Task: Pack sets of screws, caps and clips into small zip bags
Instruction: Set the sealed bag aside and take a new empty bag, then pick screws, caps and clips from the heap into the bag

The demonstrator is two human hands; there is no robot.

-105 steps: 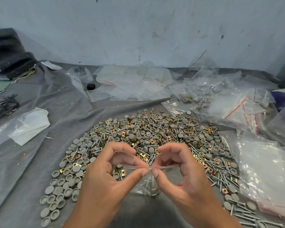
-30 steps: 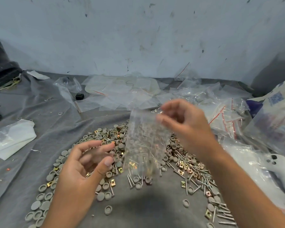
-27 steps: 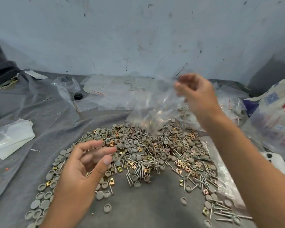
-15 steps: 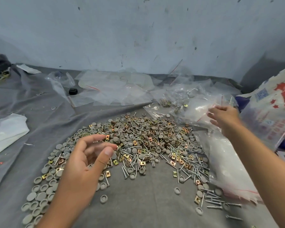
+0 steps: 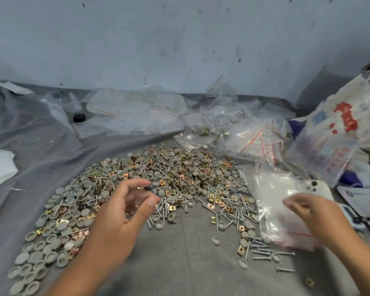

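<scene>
A wrinkled grey cloth (image 5: 179, 263) covered the work surface, which ran back to a scuffed pale wall (image 5: 179, 39). A broad heap of mixed parts (image 5: 150, 184) lay spread on the cloth: grey round caps (image 5: 32, 258), silver screws (image 5: 263, 251) and brass-coloured clips (image 5: 240, 251) jumbled together.

The left hand (image 5: 120, 216) hovered over the near left side of the heap, fingers loosely curled and thumb apart from them, gripping nothing that could be seen. Loose caps trailed away to its left and toward the person.

The right hand (image 5: 316, 221) was over a stack of empty small zip bags (image 5: 280, 206) with red seal strips, its fingers relaxed and slightly bent; whether the fingertips touched the plastic could not be told, and it held nothing. Beyond that hand, further bags (image 5: 252, 137), some with parts inside, lay in a loose pile. To its right stood a printed sack (image 5: 346, 116), with a white device (image 5: 320, 189) just beside the hand. Clear plastic sheets (image 5: 132, 112) lay far beyond the left hand, near the wall.
</scene>
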